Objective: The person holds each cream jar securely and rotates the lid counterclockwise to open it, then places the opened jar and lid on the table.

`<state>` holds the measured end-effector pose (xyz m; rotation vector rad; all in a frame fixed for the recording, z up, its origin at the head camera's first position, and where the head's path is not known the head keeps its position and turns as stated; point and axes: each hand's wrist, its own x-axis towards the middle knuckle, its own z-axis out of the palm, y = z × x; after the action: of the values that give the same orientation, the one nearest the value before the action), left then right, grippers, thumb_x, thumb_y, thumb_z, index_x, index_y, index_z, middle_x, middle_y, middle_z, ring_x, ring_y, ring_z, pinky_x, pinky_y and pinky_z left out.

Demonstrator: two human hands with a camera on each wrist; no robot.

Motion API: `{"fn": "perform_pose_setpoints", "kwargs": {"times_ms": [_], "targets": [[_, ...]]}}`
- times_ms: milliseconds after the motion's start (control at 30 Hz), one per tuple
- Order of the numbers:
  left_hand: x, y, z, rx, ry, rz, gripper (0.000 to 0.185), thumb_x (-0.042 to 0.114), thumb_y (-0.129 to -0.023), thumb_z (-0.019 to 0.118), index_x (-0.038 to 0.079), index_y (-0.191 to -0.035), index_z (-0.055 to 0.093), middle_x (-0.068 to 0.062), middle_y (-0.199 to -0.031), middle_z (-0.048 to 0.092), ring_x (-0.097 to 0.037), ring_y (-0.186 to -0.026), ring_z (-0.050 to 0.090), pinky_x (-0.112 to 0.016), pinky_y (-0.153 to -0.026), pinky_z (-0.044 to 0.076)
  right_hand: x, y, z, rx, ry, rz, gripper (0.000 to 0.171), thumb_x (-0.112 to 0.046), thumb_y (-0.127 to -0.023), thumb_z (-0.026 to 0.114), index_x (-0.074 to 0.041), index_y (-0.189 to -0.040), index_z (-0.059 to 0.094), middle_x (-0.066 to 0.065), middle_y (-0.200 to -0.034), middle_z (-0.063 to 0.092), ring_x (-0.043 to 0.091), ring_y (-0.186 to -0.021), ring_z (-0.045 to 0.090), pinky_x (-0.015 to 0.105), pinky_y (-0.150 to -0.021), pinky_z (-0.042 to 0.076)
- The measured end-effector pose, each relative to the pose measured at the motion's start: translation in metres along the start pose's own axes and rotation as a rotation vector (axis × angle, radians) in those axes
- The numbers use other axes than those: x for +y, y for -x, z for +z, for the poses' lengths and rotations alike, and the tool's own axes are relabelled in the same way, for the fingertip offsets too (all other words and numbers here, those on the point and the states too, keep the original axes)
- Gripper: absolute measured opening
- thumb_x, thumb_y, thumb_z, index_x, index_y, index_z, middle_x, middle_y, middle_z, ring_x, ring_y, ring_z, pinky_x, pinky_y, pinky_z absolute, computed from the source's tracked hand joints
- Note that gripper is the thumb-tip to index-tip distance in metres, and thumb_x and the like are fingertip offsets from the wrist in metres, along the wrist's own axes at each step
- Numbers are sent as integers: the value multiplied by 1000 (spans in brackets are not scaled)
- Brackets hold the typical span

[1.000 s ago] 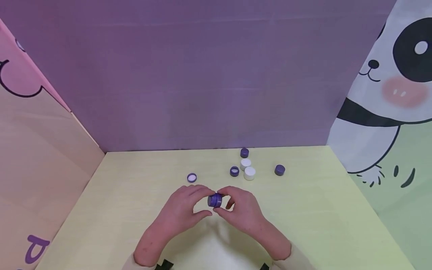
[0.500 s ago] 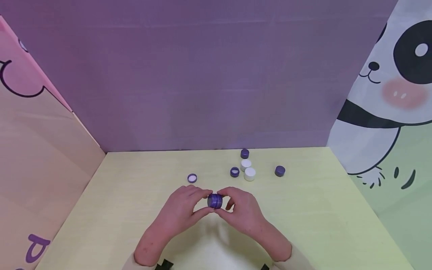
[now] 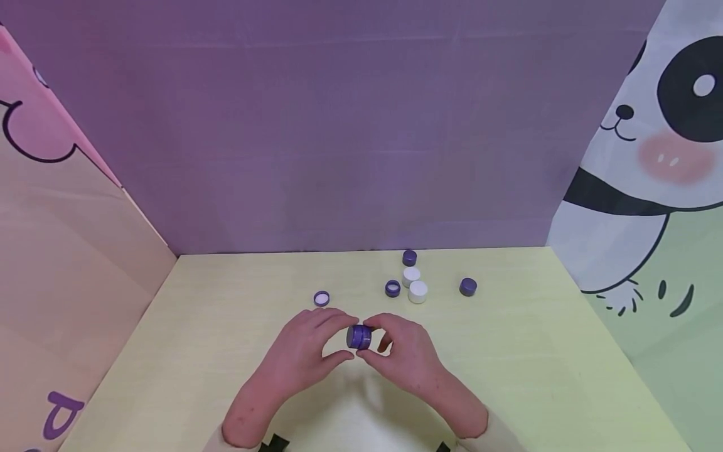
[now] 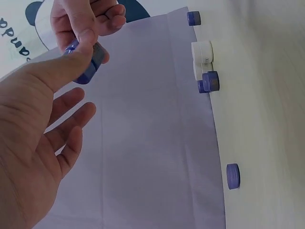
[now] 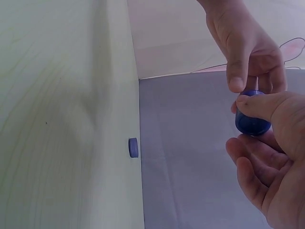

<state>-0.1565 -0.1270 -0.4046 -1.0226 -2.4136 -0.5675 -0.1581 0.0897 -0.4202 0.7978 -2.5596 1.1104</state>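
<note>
Purple backdrop and cartoon panda panels (image 3: 649,157) frame a pale yellow-green table (image 3: 536,364), above which a person holds a small purple jar (image 3: 359,336) between both hands, clear of the surface. The left hand (image 3: 307,355) pinches one end of the jar between thumb and forefinger, its other fingers loosely spread, as the left wrist view shows (image 4: 33,143); the right hand (image 3: 403,355) clamps the other end with thumb and fingertips curled round it (image 5: 267,143). Opposed grips on the two ends suggest, as a judgement, that lid and body are being turned against each other, the jar lifted so both hands can work freely. Behind the jar, toward the backdrop, stand two white jars (image 3: 415,284) touching each other, with an open purple cap (image 3: 392,288) just beside them and another purple piece (image 3: 409,257) beyond. A further purple cap (image 3: 468,287) sits well to the right of the held jar, and an upturned cap (image 3: 321,298) with a pale lining lies just behind the left hand.
</note>
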Motion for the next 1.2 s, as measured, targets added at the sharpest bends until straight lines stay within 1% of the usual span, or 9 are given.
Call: {"fn": "perform_pose_setpoints", "kwargs": {"times_ms": [133, 233, 400, 533, 667, 800, 933, 1067, 1200], "targets": [[0, 0, 1, 9, 8, 26, 44, 15, -70, 88, 18, -109, 68, 8, -105, 66, -11, -97, 62, -33, -81, 49, 0, 0, 1, -4, -18, 4, 33, -22, -76, 85, -16, -104, 67, -11, -97, 68, 1, -64, 60, 19, -60, 49], [0, 0, 1, 5, 12, 23, 40, 14, -73, 86, 17, -108, 68, 8, -102, 67, -11, -96, 62, -32, -81, 49, 0, 0, 1, -8, -11, 7, 33, -22, -77, 84, -16, -104, 67, -11, -97, 68, 0, -64, 59, 19, -60, 48], [1, 1, 1, -9, 4, 11, 39, 24, -77, 84, 15, -112, 68, 5, -99, 68, -12, -94, 61, -33, -82, 47, 0, 0, 0, 0, 1, -2, 34, -23, -76, 85, -16, -105, 67, -10, -97, 69, 0, -63, 59, 18, -60, 48], [1, 2, 1, -20, -30, -4, 40, 35, -80, 80, 14, -113, 69, 5, -97, 69, -12, -92, 60, -32, -80, 44, 1, 2, 1, 6, -14, -6, 34, -25, -76, 85, -17, -104, 67, -12, -96, 68, 5, -63, 62, 18, -60, 48], [1, 2, -1, -18, -70, -20, 42, 42, -82, 77, 13, -112, 70, 5, -97, 69, -14, -92, 60, -33, -80, 46, 0, 1, 0, 8, -21, -11, 34, -27, -77, 85, -17, -105, 67, -14, -96, 68, 4, -63, 61, 18, -60, 48], [1, 1, -2, -20, -79, -39, 50, 47, -80, 77, 14, -116, 68, 5, -103, 68, -15, -97, 60, -36, -85, 47, 1, 0, 0, 0, -14, -7, 35, -27, -77, 85, -16, -106, 67, -11, -97, 68, 2, -63, 61, 18, -60, 48], [1, 0, -1, -11, -51, -18, 53, 41, -76, 82, 15, -120, 66, 5, -108, 66, -14, -101, 60, -36, -87, 47, 1, -1, -1, -6, -12, -6, 35, -25, -77, 84, -16, -106, 67, -10, -97, 68, 1, -64, 60, 19, -60, 48], [0, 0, 1, 21, -30, 34, 45, 26, -74, 86, 16, -115, 68, 6, -106, 66, -14, -99, 61, -34, -84, 48, 2, -1, 0, -15, -20, -8, 34, -24, -77, 84, -17, -106, 67, -12, -96, 68, 1, -64, 60, 19, -60, 48], [0, -1, 3, 39, -18, 64, 40, 20, -74, 85, 16, -110, 69, 7, -103, 67, -13, -98, 62, -33, -83, 48, 2, -1, 1, -26, -23, 4, 33, -23, -78, 84, -17, -105, 67, -12, -96, 68, 2, -64, 60, 19, -60, 49]]}}
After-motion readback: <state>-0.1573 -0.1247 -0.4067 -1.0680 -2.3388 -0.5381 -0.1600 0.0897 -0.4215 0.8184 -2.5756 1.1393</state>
